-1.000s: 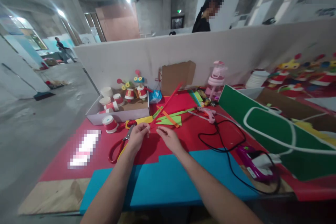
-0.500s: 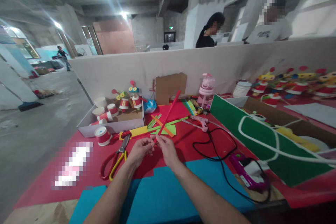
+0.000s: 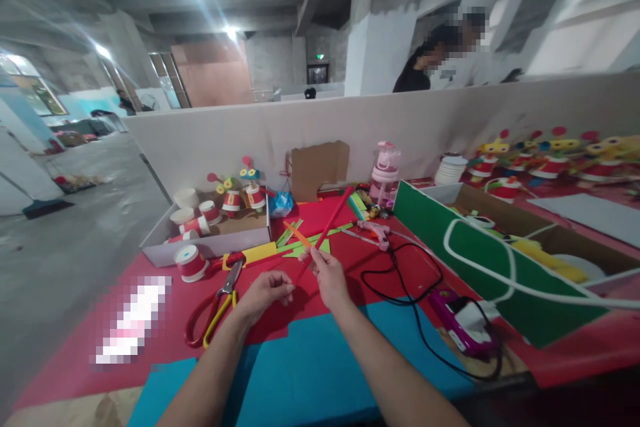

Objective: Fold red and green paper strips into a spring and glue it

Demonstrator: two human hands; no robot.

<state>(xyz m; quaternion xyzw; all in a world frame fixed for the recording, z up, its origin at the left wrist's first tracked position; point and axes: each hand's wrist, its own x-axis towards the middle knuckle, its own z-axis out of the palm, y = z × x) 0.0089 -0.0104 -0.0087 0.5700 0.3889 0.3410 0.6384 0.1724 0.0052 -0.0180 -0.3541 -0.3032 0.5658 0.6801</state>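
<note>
A narrow red paper strip (image 3: pixel 334 219) slants up and away over the table. My right hand (image 3: pixel 327 277) pinches it partway along, between thumb and fingers. At its lower end are the closed fingertips of my left hand (image 3: pixel 267 293), which appear to pinch that end. Just beyond the hands lie an orange paper strip (image 3: pixel 296 233), green paper strips (image 3: pixel 325 238) and a yellow paper piece (image 3: pixel 260 255). Large scissors (image 3: pixel 215 307) with red and yellow handles rest left of my left hand. A red and white paper cup (image 3: pixel 191 263) stands behind them.
A pink glue gun (image 3: pixel 375 233) with a black cord lies to the right, near a purple power strip (image 3: pixel 467 323). A green-sided box (image 3: pixel 470 267) fills the right. Cups and figures occupy a white box (image 3: pixel 210 240). Blue sheets (image 3: pixel 310 373) lie in front.
My right hand has moved away from my left hand, up along the red strip. The strip's far end has swung lower and rightward. The view has shifted slightly.
</note>
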